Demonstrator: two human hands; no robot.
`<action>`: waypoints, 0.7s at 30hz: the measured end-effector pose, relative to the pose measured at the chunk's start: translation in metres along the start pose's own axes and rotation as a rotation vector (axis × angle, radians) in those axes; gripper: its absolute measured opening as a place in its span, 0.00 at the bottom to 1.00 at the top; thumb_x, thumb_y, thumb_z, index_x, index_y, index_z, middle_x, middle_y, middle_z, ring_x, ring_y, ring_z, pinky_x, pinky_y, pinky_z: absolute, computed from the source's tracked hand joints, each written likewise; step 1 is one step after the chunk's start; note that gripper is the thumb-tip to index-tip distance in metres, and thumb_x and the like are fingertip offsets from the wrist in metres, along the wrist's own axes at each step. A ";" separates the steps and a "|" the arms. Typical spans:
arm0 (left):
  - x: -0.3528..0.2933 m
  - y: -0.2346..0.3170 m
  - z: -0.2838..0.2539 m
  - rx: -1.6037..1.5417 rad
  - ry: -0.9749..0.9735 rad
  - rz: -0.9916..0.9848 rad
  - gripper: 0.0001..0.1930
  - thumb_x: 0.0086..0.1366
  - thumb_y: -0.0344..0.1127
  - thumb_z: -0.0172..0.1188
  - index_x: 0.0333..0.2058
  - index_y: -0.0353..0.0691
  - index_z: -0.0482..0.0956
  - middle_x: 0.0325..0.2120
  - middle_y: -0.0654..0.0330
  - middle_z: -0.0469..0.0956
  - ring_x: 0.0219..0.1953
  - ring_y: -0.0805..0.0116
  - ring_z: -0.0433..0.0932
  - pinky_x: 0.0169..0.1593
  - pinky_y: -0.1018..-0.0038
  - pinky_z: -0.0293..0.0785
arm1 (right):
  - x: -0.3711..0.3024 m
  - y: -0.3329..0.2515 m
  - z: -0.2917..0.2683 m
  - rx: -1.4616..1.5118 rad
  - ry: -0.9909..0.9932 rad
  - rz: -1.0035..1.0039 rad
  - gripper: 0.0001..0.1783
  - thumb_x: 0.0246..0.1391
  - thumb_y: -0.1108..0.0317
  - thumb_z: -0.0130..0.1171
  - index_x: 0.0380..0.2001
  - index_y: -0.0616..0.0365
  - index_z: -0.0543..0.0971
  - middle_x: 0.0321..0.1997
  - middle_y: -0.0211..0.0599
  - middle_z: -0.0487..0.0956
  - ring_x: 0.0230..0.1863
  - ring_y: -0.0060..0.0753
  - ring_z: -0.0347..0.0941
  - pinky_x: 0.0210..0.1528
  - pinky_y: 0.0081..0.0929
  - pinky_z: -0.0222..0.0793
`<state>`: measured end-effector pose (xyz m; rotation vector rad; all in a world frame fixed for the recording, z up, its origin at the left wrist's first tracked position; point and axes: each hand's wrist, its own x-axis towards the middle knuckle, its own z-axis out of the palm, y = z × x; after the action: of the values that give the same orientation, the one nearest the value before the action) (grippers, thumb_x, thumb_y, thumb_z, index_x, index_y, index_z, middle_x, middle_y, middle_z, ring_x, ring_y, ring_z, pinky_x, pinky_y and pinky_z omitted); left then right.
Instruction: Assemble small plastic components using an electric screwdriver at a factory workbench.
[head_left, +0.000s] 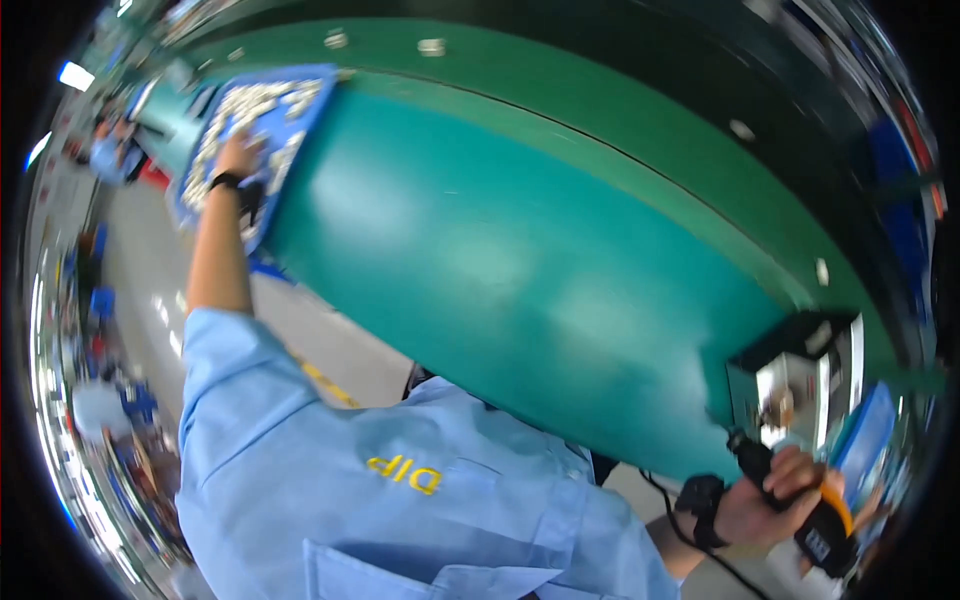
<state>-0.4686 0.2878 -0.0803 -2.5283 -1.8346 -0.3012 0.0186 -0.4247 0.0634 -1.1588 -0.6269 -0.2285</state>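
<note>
My left hand (238,155) reaches into a blue tray (318,100) at the far left, over many small white pieces (255,97) spread across it. Blur smears its fingers, and I cannot see whether they grip a piece. At the lower right, my right hand (765,505) is wrapped round a black-and-orange electric screwdriver (825,535), whose narrow black nose points up and to the left. Just beyond that nose stands a box-like fixture (745,395) with a bright interior and a small brownish thing inside.
A long green work surface (480,250) stretches between my arms. Along its far side runs a darker green strip (590,110) bearing a few scattered white pieces (431,47). A blue bin (868,430) is right of the fixture. A dark cable (725,565) hangs near my right wrist. Another person (112,155) is at far left.
</note>
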 end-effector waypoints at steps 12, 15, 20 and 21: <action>0.052 0.103 -0.042 -0.384 0.186 0.112 0.23 0.64 0.49 0.61 0.52 0.41 0.78 0.38 0.56 0.83 0.37 0.70 0.79 0.41 0.75 0.75 | 0.013 -0.009 -0.034 -0.020 -0.176 -0.090 0.15 0.61 0.60 0.51 0.47 0.56 0.69 0.17 0.23 0.65 0.16 0.18 0.61 0.24 0.21 0.54; -0.111 0.426 -0.070 -0.620 0.078 0.457 0.18 0.67 0.43 0.57 0.52 0.41 0.78 0.39 0.61 0.82 0.40 0.74 0.78 0.45 0.78 0.72 | 0.008 -0.013 -0.049 -0.038 -0.124 -0.106 0.15 0.61 0.60 0.51 0.47 0.56 0.69 0.17 0.23 0.65 0.16 0.17 0.61 0.24 0.22 0.55; -0.295 0.655 -0.032 -0.934 -0.293 1.186 0.14 0.62 0.34 0.60 0.45 0.36 0.78 0.40 0.48 0.78 0.42 0.52 0.78 0.48 0.65 0.75 | 0.004 -0.020 -0.064 -0.004 -0.147 -0.097 0.16 0.60 0.60 0.52 0.47 0.56 0.69 0.16 0.23 0.65 0.15 0.17 0.61 0.23 0.21 0.55; -0.315 0.678 -0.022 -0.906 -0.302 1.243 0.15 0.60 0.32 0.60 0.46 0.37 0.76 0.40 0.47 0.77 0.42 0.50 0.77 0.47 0.63 0.74 | 0.004 -0.021 -0.064 -0.005 -0.146 -0.104 0.15 0.60 0.60 0.52 0.47 0.56 0.69 0.16 0.23 0.65 0.15 0.17 0.60 0.23 0.20 0.54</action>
<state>0.0733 -0.2255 -0.0336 -3.7652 0.3144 -0.8094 0.0335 -0.4901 0.0657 -1.1558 -0.8172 -0.2349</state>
